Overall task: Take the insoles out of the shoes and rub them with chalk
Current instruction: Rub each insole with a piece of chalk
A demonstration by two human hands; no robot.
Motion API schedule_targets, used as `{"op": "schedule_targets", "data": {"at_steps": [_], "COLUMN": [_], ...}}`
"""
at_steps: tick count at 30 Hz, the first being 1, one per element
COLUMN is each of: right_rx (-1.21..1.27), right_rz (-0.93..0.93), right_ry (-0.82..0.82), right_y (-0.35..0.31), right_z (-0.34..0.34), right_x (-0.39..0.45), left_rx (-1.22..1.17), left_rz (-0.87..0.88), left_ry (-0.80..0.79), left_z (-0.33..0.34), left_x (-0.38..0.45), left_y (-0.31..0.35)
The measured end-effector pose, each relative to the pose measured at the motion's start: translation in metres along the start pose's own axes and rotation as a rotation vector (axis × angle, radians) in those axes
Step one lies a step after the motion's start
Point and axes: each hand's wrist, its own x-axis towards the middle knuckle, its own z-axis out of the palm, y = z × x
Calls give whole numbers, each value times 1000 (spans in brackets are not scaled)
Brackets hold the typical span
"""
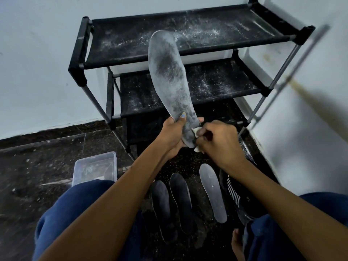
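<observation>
A: Where is the insole you work on?

B: Your left hand (pixel 174 133) grips the held insole (pixel 170 80) near its heel end, thumb curled over the front face, fingers behind it. It stands almost upright in front of the rack (pixel 180 53), and its toe end reaches up across the top shelf. The surface is grey-white with powder, darker in the middle.

A: And your right hand?

B: Your right hand (pixel 218 142) is closed around a white piece of chalk (pixel 196 132), which touches the heel edge of the insole. Most of the chalk is hidden inside your fingers; only small white parts show above and below them, so I cannot tell its shape.

A: What lies below the rack?

B: On the dark floor in front of the rack, between your knees, three more insoles: two dark insoles (pixel 171 202) side by side, and right of them a pale insole (pixel 212 193). Your left forearm covers part of the leftmost one. Further right a shoe (pixel 235 193) with white stripes is half hidden under your right arm. Left of the rack's foot stands a clear box (pixel 94 168); your knee cuts off its near side, and its contents are hard to make out.
</observation>
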Motion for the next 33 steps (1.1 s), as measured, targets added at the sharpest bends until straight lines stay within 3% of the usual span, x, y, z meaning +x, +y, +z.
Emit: {"op": "schedule_targets", "data": {"at_steps": [2, 6, 11, 16, 20, 25, 29, 30, 33], "right_rx": [-31, 66, -65, 59, -61, 70, -32, -37, 57], "right_rz": [-28, -170, -25, -194, -50, -206, -50, -67, -198], "right_ry": [7, -199, -16, -274, -56, -267, -23, -33, -270], "right_y": [-3, -9, -1, -14, -2, -15, -3, -6, -16], "right_z": [2, 5, -1, 5, -1, 6, -3, -2, 4], "right_x": [-4, -13, -3, -15, -3, -16, -3, -5, -15], "left_rx": [-5, -3, -12, -35, -25, -27, -39, -52, -51], "left_rz": [17, 19, 14, 46, 26, 35, 11, 13, 21], "left_ry": [2, 33, 6, 35, 8, 51, 22, 26, 54], "left_z": [1, 0, -5, -4, -6, -3, -4, -3, -2], "left_x": [0, -1, -3, -3, -3, -2, -2, -2, -2], "left_y": [0, -5, -4, -9, -7, -12, -9, -9, -12]}}
